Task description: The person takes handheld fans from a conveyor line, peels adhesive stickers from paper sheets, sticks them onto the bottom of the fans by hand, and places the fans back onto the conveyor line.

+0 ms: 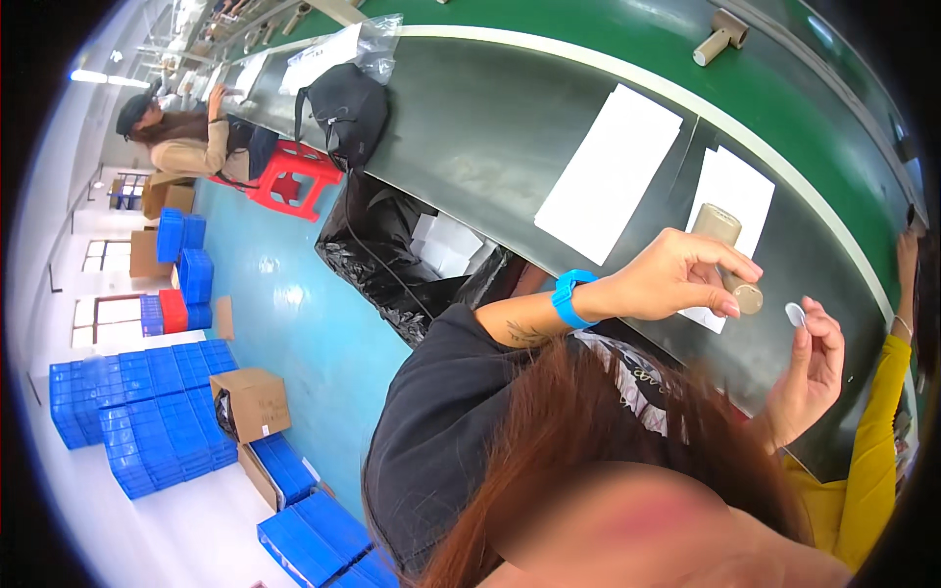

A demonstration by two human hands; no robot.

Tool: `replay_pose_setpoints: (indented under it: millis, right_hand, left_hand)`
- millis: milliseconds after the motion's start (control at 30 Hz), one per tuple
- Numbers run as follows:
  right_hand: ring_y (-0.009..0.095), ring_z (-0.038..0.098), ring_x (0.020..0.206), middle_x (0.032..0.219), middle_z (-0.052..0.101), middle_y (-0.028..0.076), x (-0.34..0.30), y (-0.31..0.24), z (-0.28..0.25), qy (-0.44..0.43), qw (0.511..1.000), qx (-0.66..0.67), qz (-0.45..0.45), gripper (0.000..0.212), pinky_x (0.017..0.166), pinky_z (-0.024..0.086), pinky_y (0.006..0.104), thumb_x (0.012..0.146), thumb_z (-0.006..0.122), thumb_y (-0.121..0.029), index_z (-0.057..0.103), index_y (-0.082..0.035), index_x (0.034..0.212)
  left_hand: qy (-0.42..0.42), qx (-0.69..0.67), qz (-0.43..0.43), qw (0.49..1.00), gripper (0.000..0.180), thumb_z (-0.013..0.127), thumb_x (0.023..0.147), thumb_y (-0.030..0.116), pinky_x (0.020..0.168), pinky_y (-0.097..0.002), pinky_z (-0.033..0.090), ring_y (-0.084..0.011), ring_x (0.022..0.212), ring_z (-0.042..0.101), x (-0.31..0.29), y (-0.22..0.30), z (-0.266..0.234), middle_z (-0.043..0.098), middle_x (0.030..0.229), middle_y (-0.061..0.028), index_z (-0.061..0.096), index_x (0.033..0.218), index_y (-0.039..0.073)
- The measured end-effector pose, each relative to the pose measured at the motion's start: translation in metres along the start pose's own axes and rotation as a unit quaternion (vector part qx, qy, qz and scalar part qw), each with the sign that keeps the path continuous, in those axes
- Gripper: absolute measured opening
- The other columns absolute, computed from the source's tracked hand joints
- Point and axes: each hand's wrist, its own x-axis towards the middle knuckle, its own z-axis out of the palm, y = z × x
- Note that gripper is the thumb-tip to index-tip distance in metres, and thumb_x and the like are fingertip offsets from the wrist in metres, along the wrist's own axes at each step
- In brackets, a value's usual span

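My left hand, with a blue watch at the wrist, pinches a beige tubular housing. One round end of it points toward my right hand, and my fingers hide its middle. Between the thumb and fingertips of my right hand is a small round white disc, held a short way apart from the housing. Both hands are above the dark worktable. Beneath the housing lies a white sheet, with a larger stack of white sheets to its left.
A green conveyor belt runs along the far side, carrying a beige hair-dryer-shaped piece. A black bag-lined bin stands at the table edge, near a black backpack and red stool. A co-worker's yellow sleeve is close on my right.
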Motion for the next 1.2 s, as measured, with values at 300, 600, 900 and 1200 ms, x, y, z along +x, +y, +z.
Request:
replay_pose_setpoints:
  millis: [300,600,900,1200]
  right_hand:
    - [0.022,0.051,0.094,0.099,0.054,0.012,0.001,-0.002,-0.012,0.042,0.996,-0.043,-0.061,0.007,0.090,0.040,0.0334,0.087,0.055,0.003,0.055,0.002,0.094]
    - [0.020,0.053,0.092,0.099,0.055,0.013,-0.002,0.001,-0.007,0.054,0.996,-0.030,-0.069,0.009,0.086,0.042,0.0311,0.087,0.053,0.005,0.056,0.003,0.096]
    - [0.021,0.056,0.094,0.093,0.056,0.011,-0.010,-0.016,0.012,0.008,0.999,0.040,-0.020,0.020,0.086,0.043,0.0312,0.085,0.058,0.004,0.054,0.002,0.105]
    - [0.022,0.057,0.098,0.089,0.056,0.008,-0.010,-0.009,0.014,-0.015,0.993,0.113,0.019,0.036,0.089,0.043,0.0321,0.083,0.062,0.005,0.046,0.001,0.115]
  left_hand:
    - [-0.019,0.002,-0.011,1.000,0.030,0.067,0.079,-0.004,0.073,-0.0256,0.055,-0.0165,0.082,0.068,0.001,0.000,0.002,0.061,0.115,-0.0156,0.062,0.109,-0.003]
    - [-0.016,0.001,-0.007,1.000,0.032,0.066,0.078,-0.005,0.076,-0.0263,0.054,-0.0155,0.084,0.066,-0.002,0.002,-0.002,0.061,0.116,-0.0155,0.062,0.110,-0.003]
    - [0.010,-0.020,0.007,1.000,0.031,0.069,0.078,-0.002,0.071,-0.0272,0.054,-0.0145,0.080,0.066,-0.001,-0.004,0.001,0.064,0.108,-0.0142,0.062,0.108,-0.005]
    - [-0.001,-0.067,-0.014,0.998,0.029,0.064,0.083,-0.002,0.076,-0.0281,0.055,-0.0162,0.085,0.065,-0.003,-0.001,-0.001,0.060,0.115,-0.0153,0.060,0.112,-0.005]
